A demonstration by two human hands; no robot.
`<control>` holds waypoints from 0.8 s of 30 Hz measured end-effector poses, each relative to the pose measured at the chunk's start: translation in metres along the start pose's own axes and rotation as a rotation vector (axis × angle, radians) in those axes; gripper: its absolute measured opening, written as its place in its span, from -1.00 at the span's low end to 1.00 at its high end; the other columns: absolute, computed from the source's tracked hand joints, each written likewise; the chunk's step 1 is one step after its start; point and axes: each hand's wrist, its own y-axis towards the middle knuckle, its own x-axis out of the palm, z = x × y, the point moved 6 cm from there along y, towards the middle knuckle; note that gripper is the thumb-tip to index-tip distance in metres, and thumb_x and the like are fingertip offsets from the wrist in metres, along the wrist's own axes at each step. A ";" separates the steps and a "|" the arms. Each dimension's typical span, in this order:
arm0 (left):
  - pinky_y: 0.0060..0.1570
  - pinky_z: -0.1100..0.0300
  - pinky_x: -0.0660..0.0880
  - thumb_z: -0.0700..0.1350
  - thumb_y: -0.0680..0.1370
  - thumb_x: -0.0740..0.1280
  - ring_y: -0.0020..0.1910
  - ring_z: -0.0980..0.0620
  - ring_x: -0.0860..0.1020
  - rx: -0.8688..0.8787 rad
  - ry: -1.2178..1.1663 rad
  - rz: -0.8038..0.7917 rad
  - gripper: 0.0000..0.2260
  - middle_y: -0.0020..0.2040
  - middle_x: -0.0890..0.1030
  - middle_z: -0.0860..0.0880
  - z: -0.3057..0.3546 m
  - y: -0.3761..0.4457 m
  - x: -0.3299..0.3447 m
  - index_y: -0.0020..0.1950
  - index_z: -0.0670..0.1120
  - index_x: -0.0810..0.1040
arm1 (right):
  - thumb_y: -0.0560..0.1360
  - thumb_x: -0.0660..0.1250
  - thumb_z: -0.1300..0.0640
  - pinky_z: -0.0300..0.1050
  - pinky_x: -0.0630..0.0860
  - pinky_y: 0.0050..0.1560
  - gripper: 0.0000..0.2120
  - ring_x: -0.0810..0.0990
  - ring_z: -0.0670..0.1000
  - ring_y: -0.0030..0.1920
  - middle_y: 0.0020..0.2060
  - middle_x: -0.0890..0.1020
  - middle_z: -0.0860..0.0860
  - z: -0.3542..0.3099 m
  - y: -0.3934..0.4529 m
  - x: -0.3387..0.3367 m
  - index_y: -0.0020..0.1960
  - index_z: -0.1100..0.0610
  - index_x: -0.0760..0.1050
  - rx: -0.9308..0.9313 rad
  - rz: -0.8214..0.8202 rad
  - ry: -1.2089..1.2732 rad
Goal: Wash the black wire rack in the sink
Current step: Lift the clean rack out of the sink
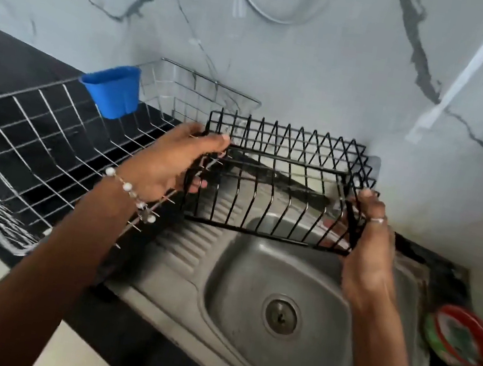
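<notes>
Head view: at mid-frame the black wire rack (281,182) is held in the air above the steel sink (306,286), which fills the lower right. The left hand (167,165) curls its grip round the rack's left end; the right hand (371,249) curls round its right end. A silver dish basket (37,133) with a blue cup (113,88) sits on the black desk (8,60) at left.

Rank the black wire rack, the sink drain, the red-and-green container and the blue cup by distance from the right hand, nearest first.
1. black wire rack: gripped by the right hand at its right end.
2. sink drain and red-and-green container: drain below-left in the basin, container lower right on the counter; too close to call.
3. blue cup: far left, hung on the silver rack.
</notes>
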 end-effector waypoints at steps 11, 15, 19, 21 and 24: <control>0.08 -0.18 0.51 0.41 -0.09 0.54 0.09 -0.29 0.58 -0.165 0.013 0.030 0.05 0.20 0.58 -0.25 0.034 0.003 -0.201 0.35 0.06 0.46 | 0.35 0.30 -0.19 -0.06 0.39 -0.09 -0.75 0.57 -0.06 0.04 -0.10 0.65 -0.15 -0.066 0.037 0.233 -0.21 -0.03 0.59 -0.175 -0.193 -0.175; -0.09 -0.23 0.58 0.24 0.32 0.44 0.05 -0.31 0.60 -0.286 -0.157 0.029 -0.31 0.24 0.54 -0.31 0.004 0.030 -0.251 0.37 -0.02 0.43 | 0.36 0.32 -0.15 -0.12 0.30 -0.20 -0.76 0.45 -0.12 -0.25 -0.22 0.60 -0.11 -0.050 0.069 0.314 -0.22 0.01 0.57 -0.097 -0.273 -0.293; -0.15 -0.44 0.50 0.06 0.34 0.50 0.27 -0.50 0.37 -0.372 -0.262 0.046 -0.28 0.47 0.24 -0.33 -0.031 0.053 -0.272 0.45 0.05 0.32 | 0.46 0.25 0.10 -0.18 0.26 -0.33 -0.86 0.40 -0.09 -0.38 -0.30 0.52 -0.06 -0.005 0.106 0.356 -0.28 0.03 0.48 0.011 -0.359 -0.433; -0.20 -0.47 0.48 0.02 0.43 0.47 0.29 -0.59 0.28 -0.441 -0.299 0.046 -0.31 0.53 0.10 -0.28 -0.049 0.061 -0.274 0.50 0.07 0.25 | 0.47 0.18 0.18 -0.23 0.24 -0.39 -0.87 0.40 -0.05 -0.35 -0.30 0.45 -0.02 0.024 0.118 0.369 -0.24 0.02 0.41 0.107 -0.398 -0.477; -0.03 -0.43 0.45 -0.05 0.49 0.43 0.28 -0.68 0.18 -0.574 -0.384 0.062 -0.25 0.53 -0.08 -0.34 -0.072 0.070 -0.270 0.56 0.06 0.07 | 0.43 0.21 0.19 -0.23 0.39 -0.36 -0.94 0.41 -0.01 -0.33 -0.28 0.42 0.03 0.057 0.129 0.376 -0.21 0.07 0.39 0.244 -0.388 -0.521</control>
